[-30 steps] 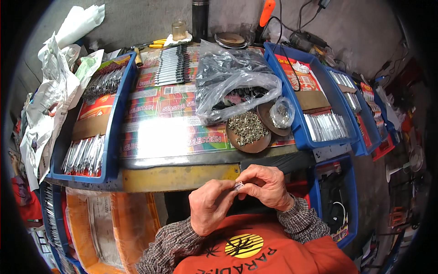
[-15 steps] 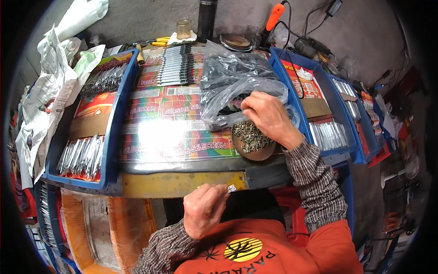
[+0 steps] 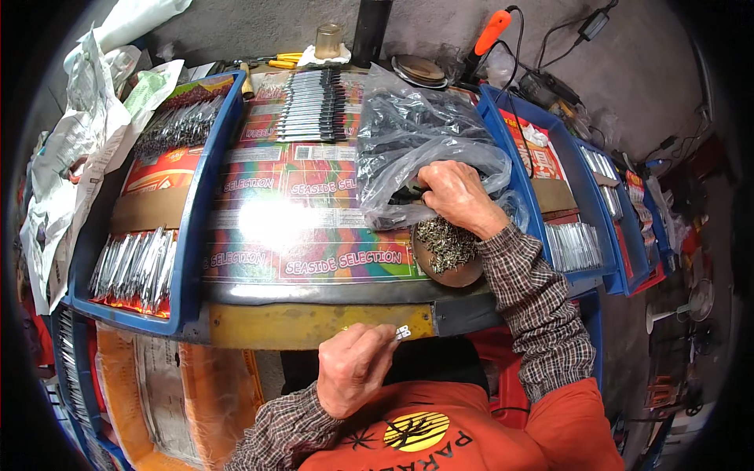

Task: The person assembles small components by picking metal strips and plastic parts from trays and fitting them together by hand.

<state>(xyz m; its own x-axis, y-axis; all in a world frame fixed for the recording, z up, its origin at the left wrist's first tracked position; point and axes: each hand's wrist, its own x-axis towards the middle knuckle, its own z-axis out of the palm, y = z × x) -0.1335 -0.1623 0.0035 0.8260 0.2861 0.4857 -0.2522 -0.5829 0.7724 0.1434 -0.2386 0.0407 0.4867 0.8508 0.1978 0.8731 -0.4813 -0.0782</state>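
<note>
My left hand (image 3: pixel 355 369) is closed in front of the table's front edge. Slim pieces with white, ringed ends (image 3: pixel 402 333) poke out past its fingertips; the rest of them is hidden in the fist. My right hand (image 3: pixel 457 196) reaches into the mouth of a clear plastic bag (image 3: pixel 424 118) with dark contents. Its fingers are curled together there, and whatever they hold is hidden. Just below that wrist sits a round, shallow brown dish (image 3: pixel 455 276) heaped with small brassy metal parts (image 3: pixel 444 242). Left of the bag, a row of silver-and-black pens (image 3: pixel 312 106) lies side by side.
A blue tray (image 3: pixel 188 267) on the left holds silver pen-like tubes (image 3: pixel 135 267) and dark-tipped pieces (image 3: pixel 177 125). Another blue tray (image 3: pixel 542 196) on the right contains more silver tubes (image 3: pixel 573 246). At the back stand a glass jar (image 3: pixel 328 41) and an orange-handled tool (image 3: pixel 492 33).
My right hand has shifted slightly at the bag's opening, with its fingers further inside. The left hand keeps its grip in nearly the same place. The whole view has shifted a little.
</note>
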